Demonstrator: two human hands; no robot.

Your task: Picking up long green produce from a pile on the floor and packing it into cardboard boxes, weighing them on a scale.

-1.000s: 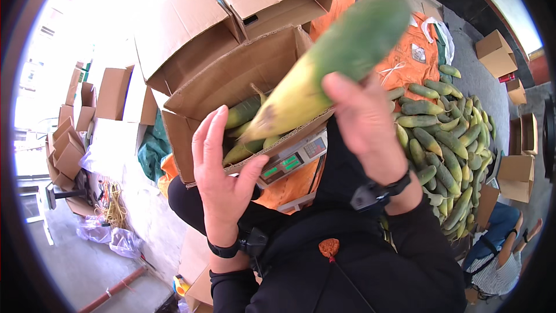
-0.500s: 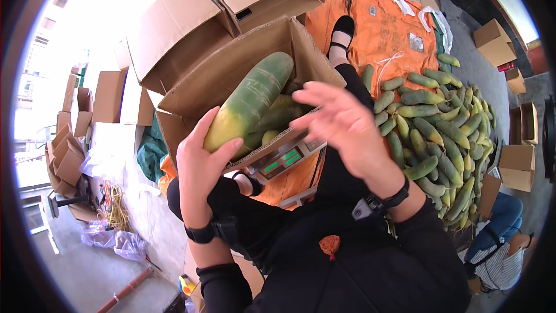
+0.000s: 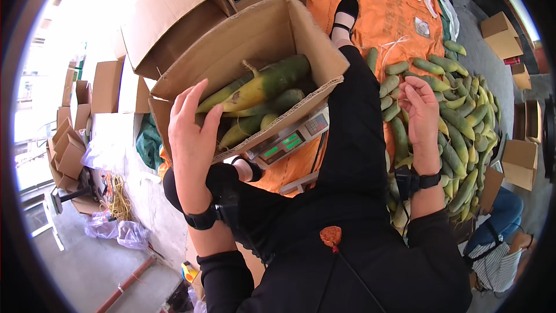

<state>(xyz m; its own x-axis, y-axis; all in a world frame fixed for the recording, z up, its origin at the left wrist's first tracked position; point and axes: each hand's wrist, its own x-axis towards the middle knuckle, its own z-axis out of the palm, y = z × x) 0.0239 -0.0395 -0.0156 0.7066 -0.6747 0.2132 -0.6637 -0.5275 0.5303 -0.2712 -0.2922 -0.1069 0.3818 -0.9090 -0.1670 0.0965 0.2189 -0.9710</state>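
A long green radish (image 3: 272, 83) with a yellowish end lies on top of several others inside an open cardboard box (image 3: 318, 37). Over the box's near left corner, my left hand (image 3: 192, 133) is open, its fingers and thumb apart, close to the radish's pale end. My right hand (image 3: 419, 110) is over the heap of green radishes (image 3: 463, 119) on the right. Its fingers are loosely bent and nothing shows in them. The box rests on a weighing scale (image 3: 289, 142) with lit green displays, between my legs.
More open cartons (image 3: 168, 14) stand just beyond the box. An orange tarp (image 3: 391, 20) spreads ahead on the right. Smaller boxes (image 3: 518, 162) line the right side, where another person (image 3: 495, 249) is partly seen. Cord and plastic bags (image 3: 132, 233) lie at left.
The large radish that my left hand held upright now lies in the box, let go. My right hand has moved away from the box, rightward to the heap.
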